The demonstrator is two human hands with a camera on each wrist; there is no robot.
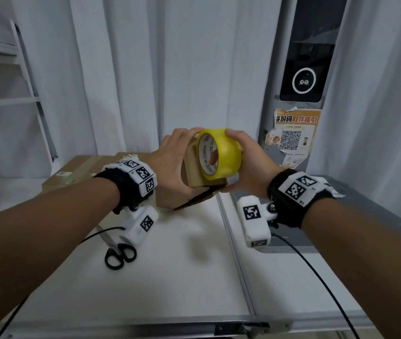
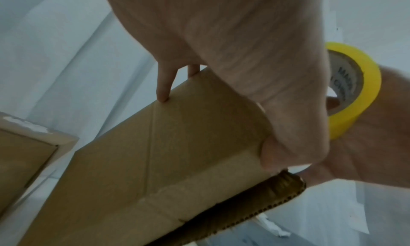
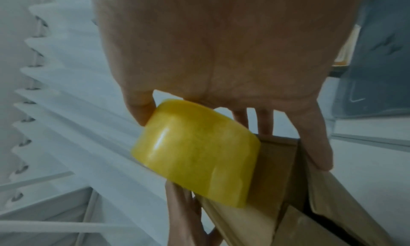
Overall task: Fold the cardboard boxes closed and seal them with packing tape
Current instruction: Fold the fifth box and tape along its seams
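Note:
A small brown cardboard box [image 1: 170, 199] [image 2: 155, 162] [image 3: 277, 171] is held tilted above the white table between both hands. My left hand [image 1: 182, 162] [image 2: 244, 74] grips its left side, thumb on the near edge and fingers over the far edge. A flap [image 2: 244, 206] at its lower side gapes, showing the corrugated edge. A yellow packing tape roll [image 1: 219, 154] [image 2: 355, 85] [image 3: 195, 155] stands on edge against the box top. My right hand [image 1: 241, 162] [image 3: 221, 65] holds the roll, thumb on its rim, little finger on the box's side.
A larger flat box [image 1: 84, 172] with tape on it lies at the back left of the table [image 1: 182, 277]. Black-handled scissors [image 1: 121, 255] lie near my left forearm. A grey surface [image 1: 365, 216] adjoins on the right, behind it a pillar with a QR poster [image 1: 292, 138]. White curtains hang behind.

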